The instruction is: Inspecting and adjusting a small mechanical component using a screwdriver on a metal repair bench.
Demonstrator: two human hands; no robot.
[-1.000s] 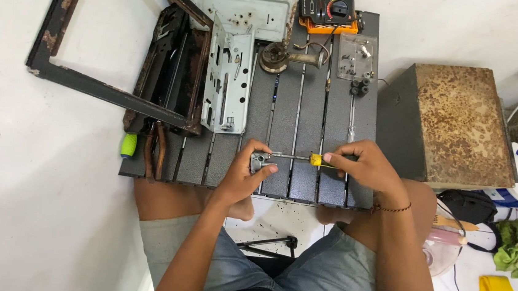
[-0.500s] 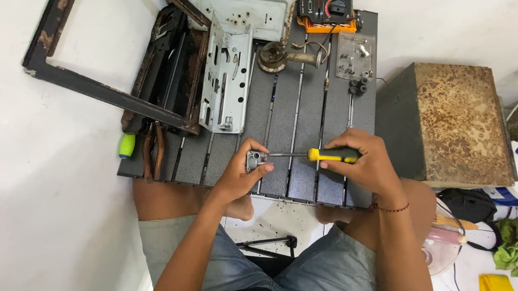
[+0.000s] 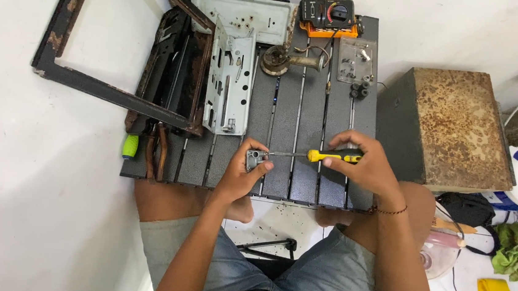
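I see my left hand closed around a small grey metal part held just above the near edge of the desk. My right hand is wrapped around the yellow-and-black screwdriver, whose shaft lies level, pointing left, tip meeting the part's right side.

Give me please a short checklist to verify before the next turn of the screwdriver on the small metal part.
1. Left hand grips the small metal part: ok.
2. Right hand holds the screwdriver by its yellow and black handle: ok.
3. Screwdriver tip reaches the part: ok.
4. Tip seated in a screw head: cannot tell, too small.
5. Part is supported over the slatted table: ok.
6. Loose bits in the clear tray are away from both hands: ok.
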